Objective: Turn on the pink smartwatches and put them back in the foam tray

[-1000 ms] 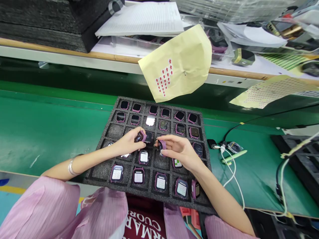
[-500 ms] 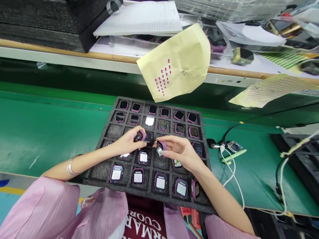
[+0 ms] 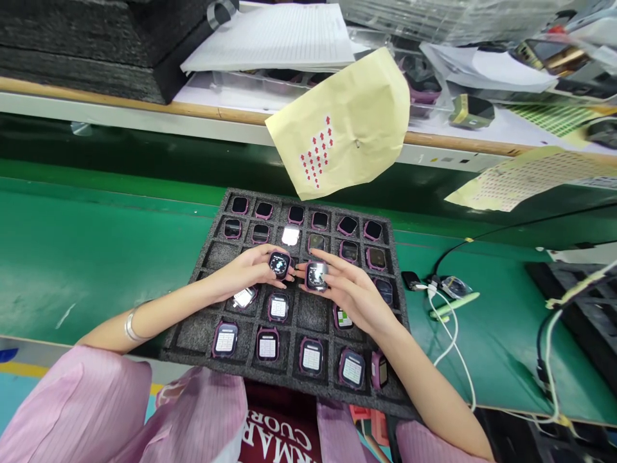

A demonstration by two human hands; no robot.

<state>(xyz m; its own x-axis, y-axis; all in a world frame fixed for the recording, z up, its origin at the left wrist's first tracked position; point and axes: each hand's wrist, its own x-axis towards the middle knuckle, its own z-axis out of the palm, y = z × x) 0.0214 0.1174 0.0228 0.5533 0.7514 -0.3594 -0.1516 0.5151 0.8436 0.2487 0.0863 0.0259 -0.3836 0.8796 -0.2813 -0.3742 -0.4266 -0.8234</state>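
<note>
The person's left hand point(image 3: 253, 269) has its grip closed around a purple-framed watch point(image 3: 279, 264), thumb at the near edge, with the dark screen facing up and a dial lit on it. The right hand point(image 3: 354, 289) holds a second watch point(image 3: 316, 275) between thumb and fingers, its lit dial also facing up. The two held watches sit side by side, near each other, over the middle of a black foam tray point(image 3: 190, 334).

The tray rests on the green desk point(image 3: 96, 257), its compartments carrying more purple-framed watches. Those in the far row have dark screens. In the row closest to the person, four lie face up with white grids showing, while the watch at the right end point(image 3: 379, 370) stands tipped on its side.

To the right of the tray lie a small black block point(image 3: 411, 280), a white cable point(image 3: 453, 344) and a light-green tool point(image 3: 456, 305). Beyond the tray, a yellow sheet point(image 3: 361, 122) with red arrows hangs from the shelf point(image 3: 144, 119).
</note>
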